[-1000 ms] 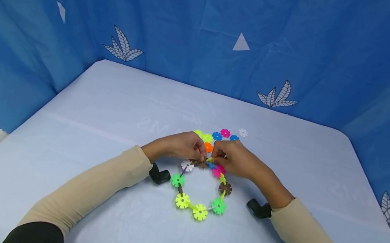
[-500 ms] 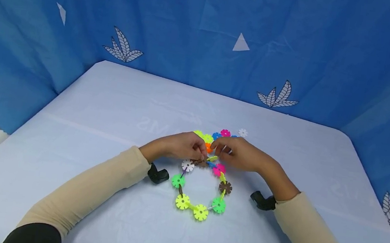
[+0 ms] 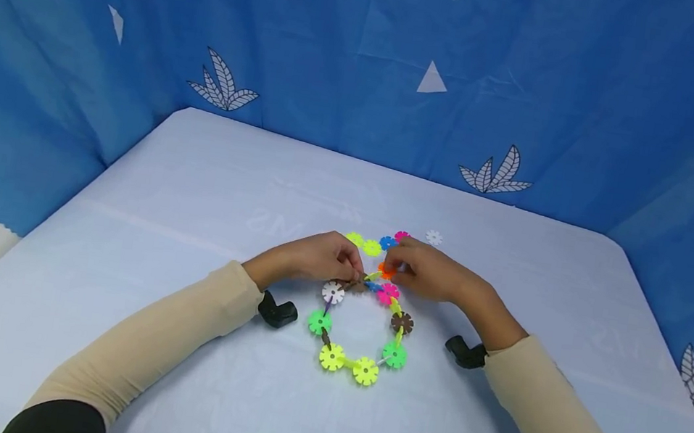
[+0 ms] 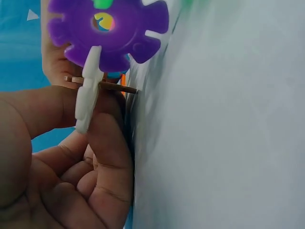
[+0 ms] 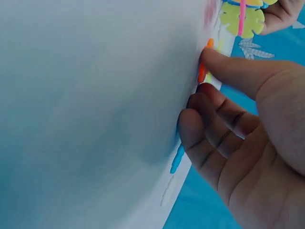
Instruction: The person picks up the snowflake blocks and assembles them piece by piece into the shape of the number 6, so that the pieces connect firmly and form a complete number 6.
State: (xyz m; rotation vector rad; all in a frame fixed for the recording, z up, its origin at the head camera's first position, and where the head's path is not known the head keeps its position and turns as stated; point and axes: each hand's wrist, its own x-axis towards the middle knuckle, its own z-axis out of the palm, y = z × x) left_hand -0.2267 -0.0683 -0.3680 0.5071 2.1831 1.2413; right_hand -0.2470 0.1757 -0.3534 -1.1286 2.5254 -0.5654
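Notched snowflake discs in several colours are joined edge to edge into a ring on the table, with a yellow disc (image 3: 365,372) at its near side. My left hand (image 3: 322,256) pinches the ring's far side at a brown disc (image 3: 360,284). Close to those fingers, the left wrist view shows a white disc (image 4: 88,98) slotted to a purple disc (image 4: 138,31). My right hand (image 3: 428,270) has thumb and fingers around a loose orange disc (image 3: 386,271); the right wrist view shows the thumb against the orange disc (image 5: 205,64) edge-on. A yellow-green disc (image 3: 373,276) sticks up between both hands.
Beyond the hands lie loose discs: yellow (image 3: 372,248), blue (image 3: 387,242), pink (image 3: 402,236) and white (image 3: 433,237). Black wrist devices (image 3: 277,311) sit under both forearms. A blue patterned curtain (image 3: 356,49) hangs behind the white table (image 3: 228,171).
My right hand has let go of the yellow-green disc at the ring and reached to the orange disc, which has shifted right. The ring has tilted slightly; my left hand keeps its hold.
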